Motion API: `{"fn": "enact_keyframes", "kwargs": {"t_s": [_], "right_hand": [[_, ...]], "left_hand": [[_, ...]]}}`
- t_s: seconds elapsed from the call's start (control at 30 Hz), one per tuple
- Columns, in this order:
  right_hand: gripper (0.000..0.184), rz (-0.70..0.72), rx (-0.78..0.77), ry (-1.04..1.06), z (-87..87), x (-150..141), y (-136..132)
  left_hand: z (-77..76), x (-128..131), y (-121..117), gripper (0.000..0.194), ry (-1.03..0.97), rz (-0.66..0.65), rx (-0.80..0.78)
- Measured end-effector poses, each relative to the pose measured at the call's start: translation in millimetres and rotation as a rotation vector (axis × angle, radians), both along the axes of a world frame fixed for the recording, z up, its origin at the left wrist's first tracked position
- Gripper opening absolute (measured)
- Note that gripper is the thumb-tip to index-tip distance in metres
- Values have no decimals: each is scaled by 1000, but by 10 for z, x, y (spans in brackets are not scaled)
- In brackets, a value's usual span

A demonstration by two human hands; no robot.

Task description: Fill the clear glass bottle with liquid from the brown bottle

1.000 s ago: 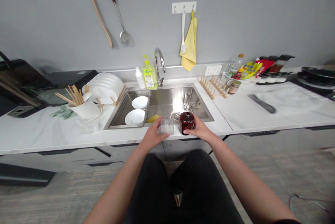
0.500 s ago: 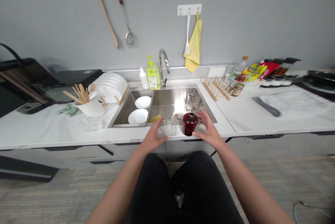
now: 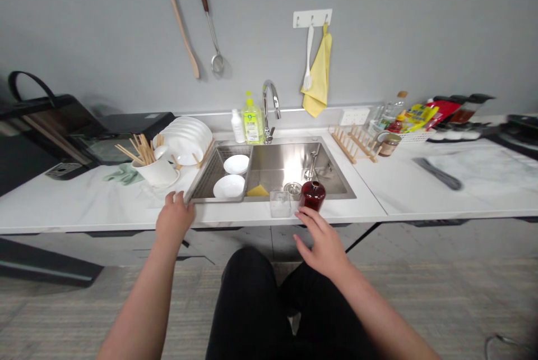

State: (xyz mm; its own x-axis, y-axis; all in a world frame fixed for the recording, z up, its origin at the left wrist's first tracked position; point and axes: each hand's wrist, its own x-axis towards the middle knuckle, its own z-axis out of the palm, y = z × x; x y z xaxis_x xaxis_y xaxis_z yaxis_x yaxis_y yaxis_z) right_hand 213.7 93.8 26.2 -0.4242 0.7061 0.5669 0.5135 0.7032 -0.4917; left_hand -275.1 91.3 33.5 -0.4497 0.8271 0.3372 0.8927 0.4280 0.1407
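Note:
A small clear glass [image 3: 279, 203] and a dark red lidded jar [image 3: 312, 195] stand side by side on the white counter's front edge [image 3: 252, 215], before the steel sink [image 3: 294, 165]. My right hand [image 3: 321, 241] hovers just below and in front of the jar with fingers stretched out, holding nothing. My left hand [image 3: 174, 218] rests at the counter edge by the left corner of the sink's drainer basket [image 3: 205, 178], fingers forward and holding nothing. Two white bowls [image 3: 229, 186] lie in that basket.
A white mug of chopsticks [image 3: 156, 169], stacked white plates [image 3: 185, 138] and a green cloth [image 3: 121, 175] are on the left. A yellow sponge [image 3: 257, 191], a soap bottle [image 3: 251, 123] and the tap [image 3: 271, 107] are at the sink. A wooden rack [image 3: 355, 144] and condiments [image 3: 403, 119] stand on the right.
Both hands have let go of the glass and jar. My left hand swung left to the counter edge by the drainer; my right hand dropped back towards me. The view shifted left.

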Motion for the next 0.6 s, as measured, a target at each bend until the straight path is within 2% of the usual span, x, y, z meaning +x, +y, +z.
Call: {"fn": "enact_keyframes", "kwargs": {"t_s": [0.13,0.47,0.6], "right_hand": [[81,-61,-48,-91,-66,-176,-5],[96,-53,-92,-168,-75,-399,105],[90,-64,-102,-213,-64,-447,126]], "left_hand": [[-34,-102,82,67,37,46,-54],[-35,-224,167,48,-6,78,-140],[-28,-231,149,48,-9,88,-146]]}}
